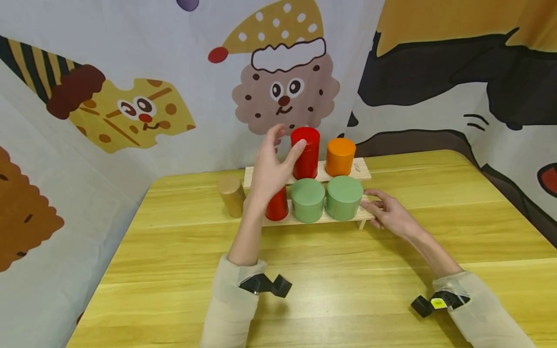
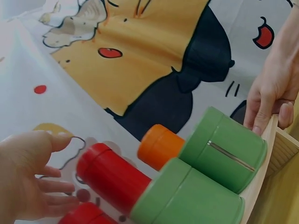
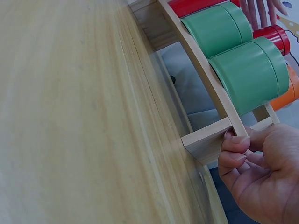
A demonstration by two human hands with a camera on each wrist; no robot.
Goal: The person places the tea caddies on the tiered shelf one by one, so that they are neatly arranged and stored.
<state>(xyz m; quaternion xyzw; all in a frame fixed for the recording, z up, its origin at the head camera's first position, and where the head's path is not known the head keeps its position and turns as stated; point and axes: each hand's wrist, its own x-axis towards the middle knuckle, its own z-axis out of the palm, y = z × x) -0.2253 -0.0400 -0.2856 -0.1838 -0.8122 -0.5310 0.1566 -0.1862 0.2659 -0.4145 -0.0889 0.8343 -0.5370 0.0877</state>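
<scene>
A two-tier wooden shelf [image 1: 318,221] carries round canisters. On its upper tier stand a tall red canister [image 1: 306,154] and an orange canister [image 1: 341,157]. The lower tier holds another red canister [image 1: 277,205] and two green canisters [image 1: 308,200] [image 1: 344,198], side by side. My left hand [image 1: 271,166] hovers beside the tall red canister with thumb and fingers spread, a gap showing between them in the left wrist view. At the shelf's right end, my right hand [image 3: 266,170] pinches the lower board between thumb and fingers.
A tan cylindrical canister [image 1: 233,197] stands on the wooden table [image 1: 183,261], left of the shelf. Behind the table hangs a cloth [image 1: 209,121] printed with cartoon figures.
</scene>
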